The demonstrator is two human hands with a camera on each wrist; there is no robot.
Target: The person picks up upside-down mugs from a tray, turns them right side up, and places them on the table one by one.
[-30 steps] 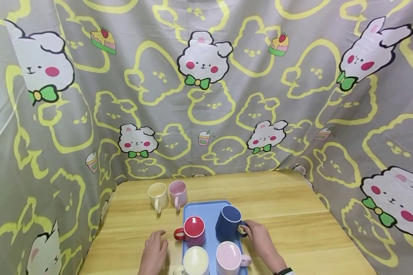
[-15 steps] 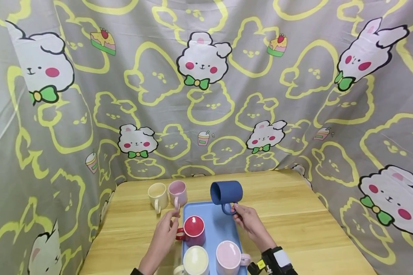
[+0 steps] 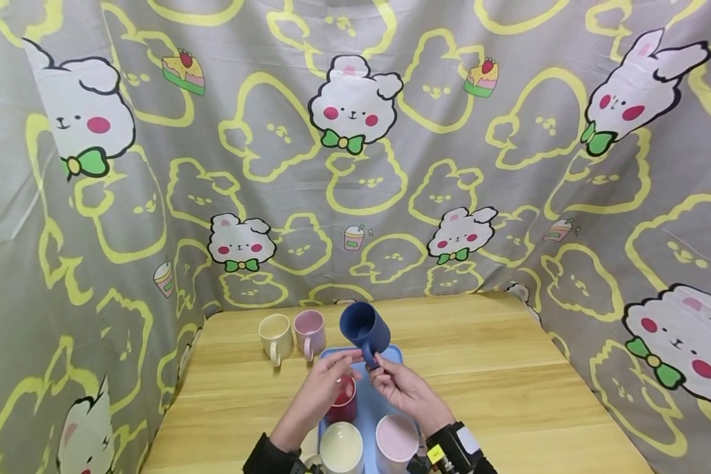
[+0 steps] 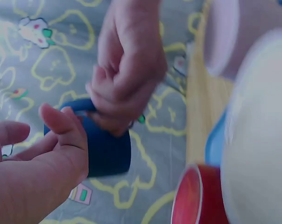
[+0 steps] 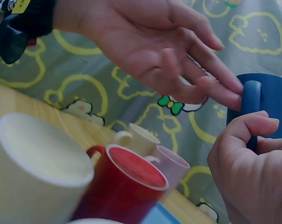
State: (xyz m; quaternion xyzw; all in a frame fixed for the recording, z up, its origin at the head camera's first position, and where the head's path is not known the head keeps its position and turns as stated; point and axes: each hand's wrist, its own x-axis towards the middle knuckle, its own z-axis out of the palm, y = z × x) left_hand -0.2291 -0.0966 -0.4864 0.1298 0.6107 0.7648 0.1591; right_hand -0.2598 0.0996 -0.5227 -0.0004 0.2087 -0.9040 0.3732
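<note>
Above the far end of the blue tray [image 3: 369, 395], my right hand [image 3: 405, 390] pinches the handle of a dark blue mug [image 3: 378, 334]. The mug is tilted, its mouth turned up and toward the head camera. My left hand [image 3: 322, 383] reaches to the same mug with fairly straight fingers, their tips right at its side by the handle in the right wrist view. Below the left hand, a red mug [image 3: 340, 411] stands bottom-up on the tray, partly hidden by the fingers. A cream mug [image 3: 341, 449] and a pink mug [image 3: 397, 440] also stand bottom-up nearer the front.
Left of the tray's far end, an upright cream mug [image 3: 276, 334] and an upright pink mug [image 3: 311, 329] stand side by side on the wooden table [image 3: 480, 368]. A grey patterned curtain [image 3: 308, 191] hangs around the table's back and sides.
The right hand has lifted the blue mug off the tray and turned it from bottom-up to mouth-up, moving left. The left hand has come across from the tray's left side to the mug.
</note>
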